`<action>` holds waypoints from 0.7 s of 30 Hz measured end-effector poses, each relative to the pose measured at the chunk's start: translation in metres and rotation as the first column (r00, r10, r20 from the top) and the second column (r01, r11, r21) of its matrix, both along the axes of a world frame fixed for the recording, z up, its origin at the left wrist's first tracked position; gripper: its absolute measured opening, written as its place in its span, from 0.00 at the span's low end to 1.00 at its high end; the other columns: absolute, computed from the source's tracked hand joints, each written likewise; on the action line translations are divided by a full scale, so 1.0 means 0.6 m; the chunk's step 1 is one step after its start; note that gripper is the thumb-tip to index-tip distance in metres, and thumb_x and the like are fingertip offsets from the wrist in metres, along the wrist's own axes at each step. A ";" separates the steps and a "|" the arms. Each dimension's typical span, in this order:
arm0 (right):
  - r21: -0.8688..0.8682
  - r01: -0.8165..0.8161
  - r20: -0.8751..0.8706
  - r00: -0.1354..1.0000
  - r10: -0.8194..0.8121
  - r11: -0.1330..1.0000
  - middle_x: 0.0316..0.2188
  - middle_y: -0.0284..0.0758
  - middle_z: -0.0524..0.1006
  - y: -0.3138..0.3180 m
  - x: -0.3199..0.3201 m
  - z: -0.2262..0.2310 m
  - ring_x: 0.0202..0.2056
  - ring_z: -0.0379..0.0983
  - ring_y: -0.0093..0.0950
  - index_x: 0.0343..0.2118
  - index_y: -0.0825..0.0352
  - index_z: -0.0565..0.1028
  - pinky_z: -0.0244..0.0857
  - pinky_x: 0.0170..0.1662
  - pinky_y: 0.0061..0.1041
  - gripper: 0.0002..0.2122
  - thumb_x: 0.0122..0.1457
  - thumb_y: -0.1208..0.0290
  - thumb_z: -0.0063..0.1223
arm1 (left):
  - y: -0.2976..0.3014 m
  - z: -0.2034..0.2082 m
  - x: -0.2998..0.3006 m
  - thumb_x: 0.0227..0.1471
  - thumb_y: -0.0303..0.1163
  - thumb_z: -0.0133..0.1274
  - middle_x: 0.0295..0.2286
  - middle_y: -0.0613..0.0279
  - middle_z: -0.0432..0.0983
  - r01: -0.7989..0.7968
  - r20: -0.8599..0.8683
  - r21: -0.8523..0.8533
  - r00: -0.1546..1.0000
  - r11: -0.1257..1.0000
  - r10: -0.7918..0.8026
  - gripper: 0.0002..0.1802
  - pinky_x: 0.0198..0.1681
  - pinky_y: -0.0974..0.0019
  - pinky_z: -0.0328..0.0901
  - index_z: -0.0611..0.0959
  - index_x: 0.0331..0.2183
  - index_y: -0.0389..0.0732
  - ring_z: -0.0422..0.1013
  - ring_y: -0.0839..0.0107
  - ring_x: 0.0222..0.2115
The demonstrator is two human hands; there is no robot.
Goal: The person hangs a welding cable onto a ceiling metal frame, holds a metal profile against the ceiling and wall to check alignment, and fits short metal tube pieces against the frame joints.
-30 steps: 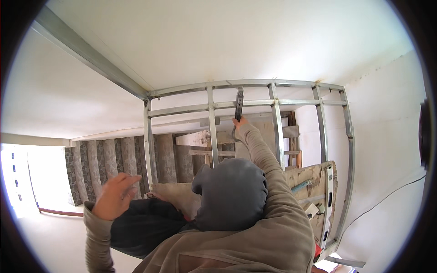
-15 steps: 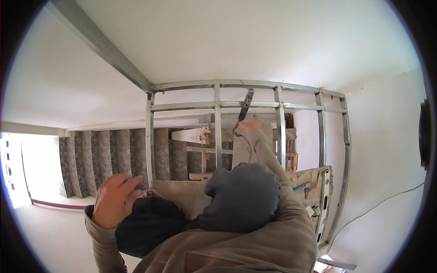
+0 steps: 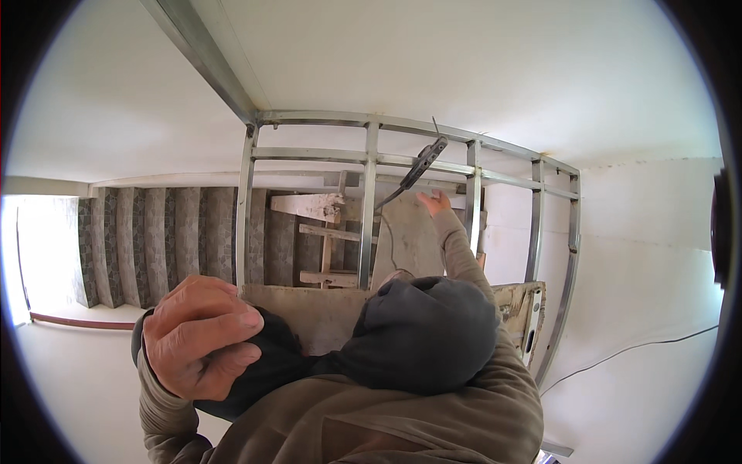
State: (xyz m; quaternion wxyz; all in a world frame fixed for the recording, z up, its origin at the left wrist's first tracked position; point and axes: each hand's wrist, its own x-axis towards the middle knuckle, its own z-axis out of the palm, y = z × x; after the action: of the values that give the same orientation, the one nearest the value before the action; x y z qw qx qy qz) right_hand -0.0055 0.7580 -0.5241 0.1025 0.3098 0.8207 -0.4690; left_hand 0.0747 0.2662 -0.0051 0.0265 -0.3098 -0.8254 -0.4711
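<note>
I have the left hand (image 3: 197, 336) half-curled, fingertips apart — right hand (image 3: 435, 203) spread near the dark tool (image 3: 423, 165) crossing the metal frame (image 3: 369, 224).

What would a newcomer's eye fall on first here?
The left hand looms largest at lower left, its fingers curled. Near upper centre, a black welding electrode holder slants at the upper part of the metal tube frame, with the right hand just below it. Stone-patterned stairs fill the middle left.
</note>
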 end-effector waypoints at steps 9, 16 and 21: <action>0.042 -0.092 -0.063 0.994 0.095 0.995 0.33 0.36 0.80 0.017 0.178 0.045 0.34 0.77 0.26 0.46 0.70 0.76 0.71 0.38 0.26 0.23 0.51 0.61 0.68 | 0.067 0.039 0.031 0.51 0.32 0.64 0.31 0.45 0.79 -0.117 0.078 0.696 0.993 0.709 0.088 0.12 0.33 0.55 0.76 0.81 0.37 0.38 0.78 0.57 0.29; -0.235 0.035 -0.335 0.935 -0.115 0.971 0.33 0.35 0.79 -0.027 0.213 0.465 0.35 0.74 0.24 0.43 0.73 0.77 0.69 0.42 0.25 0.11 0.64 0.69 0.55 | 0.054 0.081 0.018 0.50 0.42 0.61 0.38 0.70 0.65 0.151 0.167 0.611 0.935 0.777 -0.313 0.14 0.35 0.46 0.66 0.81 0.40 0.70 0.69 0.57 0.35; 0.871 -0.341 -0.144 0.511 0.848 0.353 0.27 0.39 0.79 -0.094 0.258 0.882 0.26 0.73 0.31 0.30 0.74 0.77 0.71 0.36 0.26 0.09 0.57 0.71 0.57 | 0.029 0.041 -0.013 0.48 0.35 0.65 0.36 0.63 0.74 0.237 -0.021 0.404 0.968 0.884 -0.251 0.16 0.36 0.56 0.67 0.82 0.42 0.55 0.73 0.63 0.35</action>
State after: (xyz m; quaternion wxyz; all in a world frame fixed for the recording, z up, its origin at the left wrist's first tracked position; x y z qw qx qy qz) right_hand 0.1490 0.7014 0.0052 -0.1185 -0.1834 0.9732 -0.0726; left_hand 0.0669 0.2836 0.0192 0.0171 -0.3914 -0.6654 -0.6355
